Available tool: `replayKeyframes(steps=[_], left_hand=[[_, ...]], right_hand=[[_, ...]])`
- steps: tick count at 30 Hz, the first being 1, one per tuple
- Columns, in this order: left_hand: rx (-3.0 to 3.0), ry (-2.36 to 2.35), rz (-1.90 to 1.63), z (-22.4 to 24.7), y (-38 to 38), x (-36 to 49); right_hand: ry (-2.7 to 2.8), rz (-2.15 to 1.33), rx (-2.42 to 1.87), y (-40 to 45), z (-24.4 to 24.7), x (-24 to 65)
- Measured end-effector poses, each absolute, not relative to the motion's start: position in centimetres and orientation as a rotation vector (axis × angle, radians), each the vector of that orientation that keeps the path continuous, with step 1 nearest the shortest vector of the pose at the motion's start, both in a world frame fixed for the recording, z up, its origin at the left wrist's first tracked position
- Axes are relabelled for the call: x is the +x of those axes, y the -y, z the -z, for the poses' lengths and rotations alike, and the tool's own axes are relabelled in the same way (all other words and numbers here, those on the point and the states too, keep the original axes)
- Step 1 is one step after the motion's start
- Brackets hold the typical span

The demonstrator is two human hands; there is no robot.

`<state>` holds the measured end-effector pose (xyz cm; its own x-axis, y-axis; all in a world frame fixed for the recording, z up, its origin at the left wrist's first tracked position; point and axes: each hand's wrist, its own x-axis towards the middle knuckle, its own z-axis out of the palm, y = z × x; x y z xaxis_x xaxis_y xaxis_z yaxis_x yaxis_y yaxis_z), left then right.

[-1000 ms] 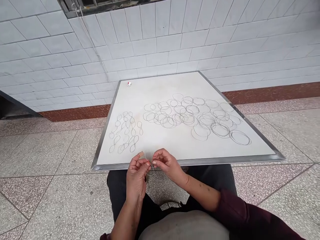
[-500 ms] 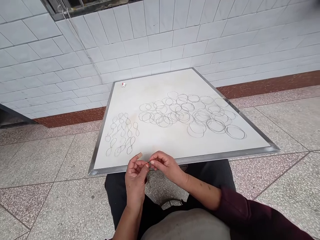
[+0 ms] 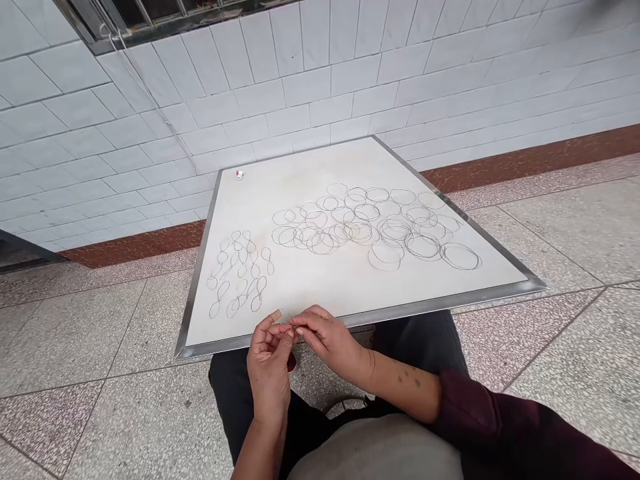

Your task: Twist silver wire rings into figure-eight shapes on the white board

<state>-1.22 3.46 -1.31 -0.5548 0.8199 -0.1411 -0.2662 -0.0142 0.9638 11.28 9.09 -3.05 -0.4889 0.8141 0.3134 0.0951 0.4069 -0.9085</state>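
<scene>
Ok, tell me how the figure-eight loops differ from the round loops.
Shape: the figure-eight loops have two lobes each, while the round loops are single rings.
Size: the round loops are wider than any lobe of the figure-eight loops.
Place: the figure-eight loops lie toward the left of the white tabletop, the round loops from its middle rightward.
Both kinds are thin and dark.

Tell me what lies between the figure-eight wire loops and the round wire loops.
In the head view, a strip of white tabletop lies between the figure-eight wire loops and the round wire loops.
</scene>
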Motion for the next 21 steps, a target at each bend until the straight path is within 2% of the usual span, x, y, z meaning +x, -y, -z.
replayKeyframes(steps=[12,21], left_hand=[[0.596,-1.396,-1.657,0.8,-3.3,-1.4],[0.579,-1.419,-1.558,0.2,-3.2,-1.9]], right_hand=[[1.583,-1.352,-0.855,-8.7,3.6,10.7],[1.401,-1.652,-0.770,-9.3,3.7,10.7]])
